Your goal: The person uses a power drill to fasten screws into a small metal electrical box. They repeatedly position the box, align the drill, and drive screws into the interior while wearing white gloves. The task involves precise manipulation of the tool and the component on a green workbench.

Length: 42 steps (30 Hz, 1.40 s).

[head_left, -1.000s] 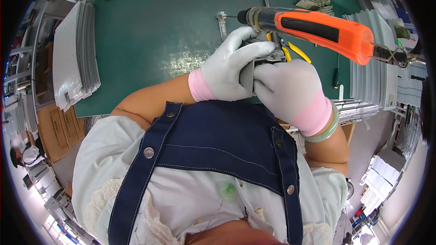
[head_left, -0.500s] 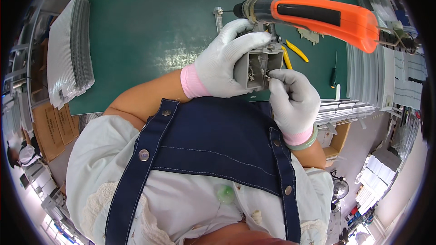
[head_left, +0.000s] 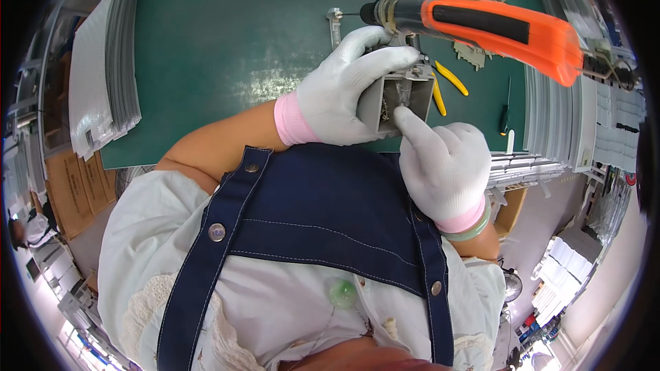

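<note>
Box [head_left: 372,104] in grip of left hand [head_left: 337,96], mouth toward wearer [head_left: 323,220], long axis and hold of right hand [head_left: 447,165] unclear.

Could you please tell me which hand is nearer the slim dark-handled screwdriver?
Right: the white-gloved right hand is left of and below the screwdriver in the picture; the white-gloved left hand is farther left, holding the grey box-shaped part.

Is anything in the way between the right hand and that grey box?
Nothing visible. The right hand reaches its index finger to the open side of the grey box, while the left hand holds it. The orange driver is beyond, not between them.
</note>
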Tool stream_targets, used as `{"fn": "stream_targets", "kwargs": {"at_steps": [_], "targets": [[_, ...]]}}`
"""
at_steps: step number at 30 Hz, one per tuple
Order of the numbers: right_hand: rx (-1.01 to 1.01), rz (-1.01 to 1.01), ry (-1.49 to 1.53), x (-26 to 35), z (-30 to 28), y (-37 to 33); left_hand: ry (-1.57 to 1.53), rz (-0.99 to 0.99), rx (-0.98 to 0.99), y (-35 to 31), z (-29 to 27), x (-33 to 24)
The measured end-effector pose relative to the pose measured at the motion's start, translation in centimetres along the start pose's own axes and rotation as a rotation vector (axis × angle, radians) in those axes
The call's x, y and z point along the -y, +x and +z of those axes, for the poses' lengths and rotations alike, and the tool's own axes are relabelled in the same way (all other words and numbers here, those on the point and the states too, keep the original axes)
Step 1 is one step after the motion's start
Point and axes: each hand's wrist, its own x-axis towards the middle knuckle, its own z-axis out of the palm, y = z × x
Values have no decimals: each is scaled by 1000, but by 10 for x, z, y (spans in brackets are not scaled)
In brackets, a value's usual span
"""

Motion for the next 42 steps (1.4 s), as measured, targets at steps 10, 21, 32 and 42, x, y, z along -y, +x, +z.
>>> {"fn": "stream_targets", "kwargs": {"at_steps": [10,21,32,42], "targets": [[-136,499,544,5,14,-16,6,-3,-34,5,-5,-1],[-242,353,428,-2,-5,5,-426,-236,-3,14,-34,10],[114,209,356,-5,-31,13,-121,-30,35,16,-10,-3],[-18,268,369,-1,-21,20,-120,7,27,18,-8,-4]]}}
